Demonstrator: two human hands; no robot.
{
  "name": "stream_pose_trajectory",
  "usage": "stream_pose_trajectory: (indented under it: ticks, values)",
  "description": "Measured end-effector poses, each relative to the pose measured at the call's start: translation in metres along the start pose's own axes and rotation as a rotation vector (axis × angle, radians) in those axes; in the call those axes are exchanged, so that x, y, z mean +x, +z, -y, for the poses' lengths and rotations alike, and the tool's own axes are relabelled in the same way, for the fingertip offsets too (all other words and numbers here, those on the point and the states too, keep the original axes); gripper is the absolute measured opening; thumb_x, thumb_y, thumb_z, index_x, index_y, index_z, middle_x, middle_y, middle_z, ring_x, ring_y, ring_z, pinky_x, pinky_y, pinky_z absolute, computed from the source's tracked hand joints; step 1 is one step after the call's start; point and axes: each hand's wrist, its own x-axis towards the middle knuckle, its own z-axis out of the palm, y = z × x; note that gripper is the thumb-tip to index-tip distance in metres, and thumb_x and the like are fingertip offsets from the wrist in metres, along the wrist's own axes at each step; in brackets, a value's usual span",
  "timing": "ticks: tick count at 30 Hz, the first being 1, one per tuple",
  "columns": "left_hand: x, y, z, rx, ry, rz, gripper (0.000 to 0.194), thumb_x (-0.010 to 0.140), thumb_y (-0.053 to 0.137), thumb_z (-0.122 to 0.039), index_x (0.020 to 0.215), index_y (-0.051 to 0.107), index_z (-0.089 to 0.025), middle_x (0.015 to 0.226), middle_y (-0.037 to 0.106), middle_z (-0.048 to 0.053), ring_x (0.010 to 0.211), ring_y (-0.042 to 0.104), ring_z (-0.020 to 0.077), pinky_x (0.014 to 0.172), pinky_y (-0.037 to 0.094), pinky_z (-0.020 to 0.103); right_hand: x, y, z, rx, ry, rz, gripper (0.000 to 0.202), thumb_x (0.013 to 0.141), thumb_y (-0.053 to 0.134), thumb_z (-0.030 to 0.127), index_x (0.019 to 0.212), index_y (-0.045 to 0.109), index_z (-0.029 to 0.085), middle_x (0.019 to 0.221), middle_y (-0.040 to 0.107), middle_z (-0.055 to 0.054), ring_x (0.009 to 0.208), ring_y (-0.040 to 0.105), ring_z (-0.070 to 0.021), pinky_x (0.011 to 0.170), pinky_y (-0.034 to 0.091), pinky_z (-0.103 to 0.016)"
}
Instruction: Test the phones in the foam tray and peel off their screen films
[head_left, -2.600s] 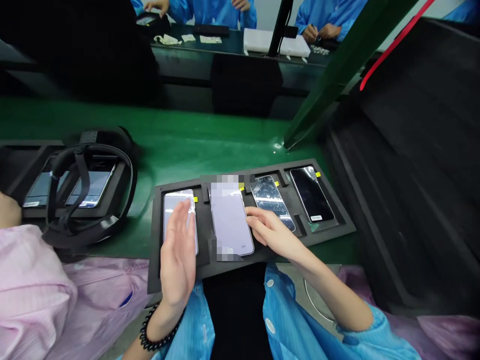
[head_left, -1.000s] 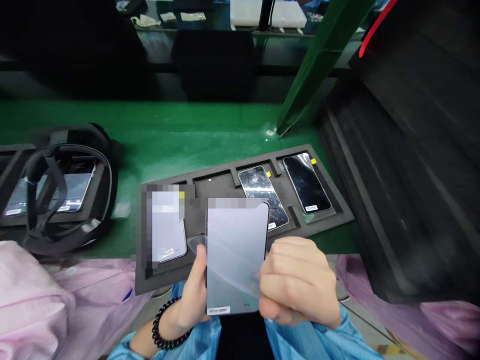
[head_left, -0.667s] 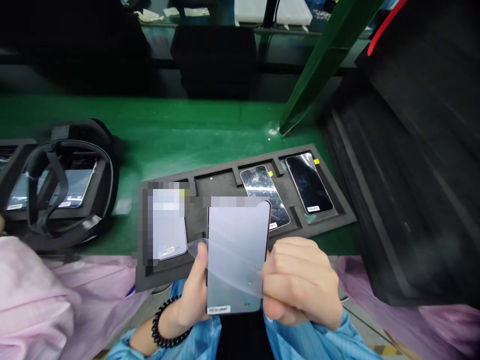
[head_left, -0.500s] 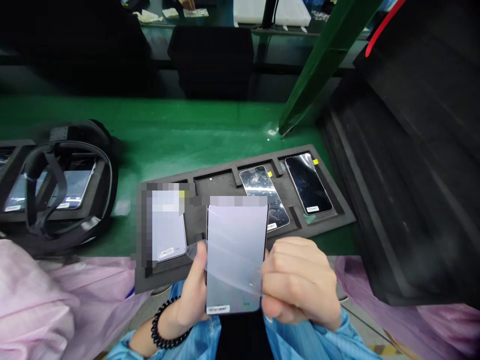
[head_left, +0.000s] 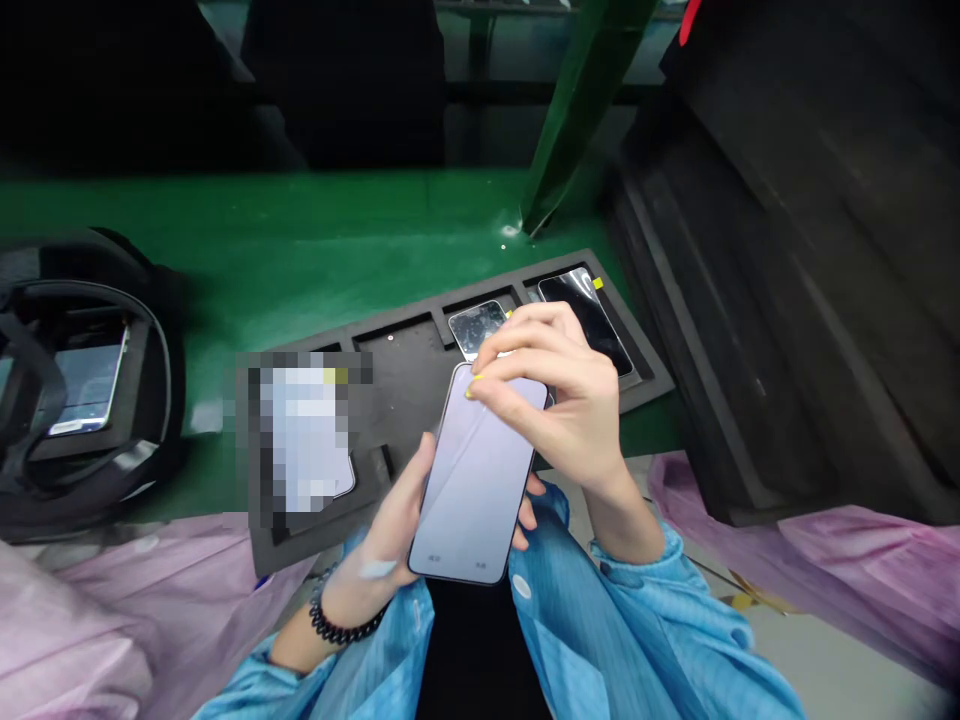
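My left hand (head_left: 397, 530) is wrapped round a phone (head_left: 480, 480) with a pale, lit screen, its thumb along the left edge and fingertips showing at the right. Over the phone's top end, my right hand (head_left: 559, 385) pinches a small yellow tab (head_left: 474, 385) between thumb and fingers. A faint diagonal line crosses the screen; I cannot tell whether it is a film edge or a reflection. Clear film with a whitish patch (head_left: 377, 568) seems to lie over my left wrist, above a black beaded bracelet (head_left: 341, 625).
Behind my hands lies a dark foam tray (head_left: 405, 375) holding a partly pixelated phone (head_left: 307, 440), a bubbled-screen phone (head_left: 476, 325) and a dark phone (head_left: 600, 320). A black headband device (head_left: 161, 350) is at left, black stacked trays (head_left: 750, 250) at right, a green post (head_left: 577, 110) behind.
My right hand has moved from the phone's lower right side up to its top end and now pinches a yellow tab. The phone has tilted, and the white label has gone from its lower left corner.
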Motion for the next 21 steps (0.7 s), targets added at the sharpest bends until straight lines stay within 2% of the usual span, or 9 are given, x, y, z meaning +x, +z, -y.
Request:
stream_pose_trajectory:
  ticks: [4,9,15,21]
  values:
    - [-0.003,0.004,-0.002,-0.109,0.015,0.078,0.077,0.094,0.046,-0.073,0.128,0.069,-0.009,0.122,0.072,0.016,0.096,0.072,0.0252,0.089,0.059,0.034,-0.008,0.004,-0.005,0.17,0.148,-0.022,0.019,0.095,0.067,0.021,0.082,0.078,0.027,0.091,0.075,0.002,0.098,0.065,-0.0188,0.097,0.053,-0.041]
    - [-0.006,0.005,-0.004,-0.152,-0.013,0.11,0.074,0.1,0.039,-0.068,0.136,0.064,-0.009,0.132,0.069,0.016,0.108,0.072,0.0279,0.097,0.056,0.037,-0.011,0.017,-0.012,0.271,0.311,-0.171,0.021,0.097,0.064,0.028,0.084,0.08,0.027,0.093,0.073,0.0,0.096,0.069,-0.0187,0.092,0.057,-0.039]
    - [-0.009,0.006,-0.007,-0.212,-0.014,0.112,0.071,0.103,0.031,-0.066,0.141,0.061,-0.014,0.141,0.065,0.014,0.12,0.068,0.0322,0.104,0.054,0.04,-0.011,0.026,-0.016,0.34,0.301,-0.224,0.023,0.1,0.061,0.029,0.087,0.079,0.028,0.097,0.072,0.001,0.102,0.068,-0.0176,0.097,0.057,-0.039]
    - [-0.012,0.01,-0.009,-0.211,-0.009,0.073,0.072,0.102,0.031,-0.068,0.139,0.063,-0.015,0.138,0.067,0.014,0.118,0.069,0.0325,0.103,0.054,0.042,-0.011,0.03,-0.016,0.16,0.326,-0.199,0.03,0.105,0.051,0.031,0.089,0.076,0.025,0.1,0.07,-0.003,0.105,0.068,-0.0197,0.099,0.057,-0.044]
